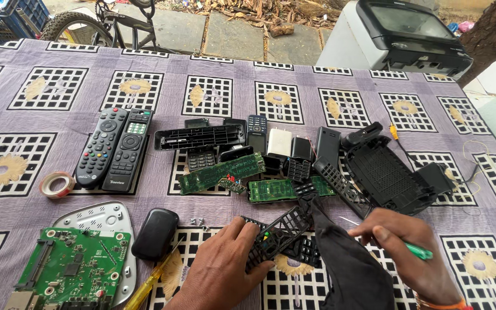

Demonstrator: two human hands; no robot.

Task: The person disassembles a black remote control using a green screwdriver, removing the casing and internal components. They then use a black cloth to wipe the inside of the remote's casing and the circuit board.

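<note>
Nearest, the left hand [225, 270] presses its fingers flat on a black remote front shell [279, 232] full of empty button holes, pinning it to the purple patterned tabletop [317, 86]. The right hand [411, 255] is pinched shut around a green-handled screwdriver [420, 250], beside a black cloth [348, 267]. Left of the hands lie a yellow screwdriver [147, 285], a black oval cover [155, 232] and a green circuit board [73, 267] (on a white casing). Farther off sit narrow green boards [222, 172], two whole remotes [115, 148] and a tape roll [57, 185].
</note>
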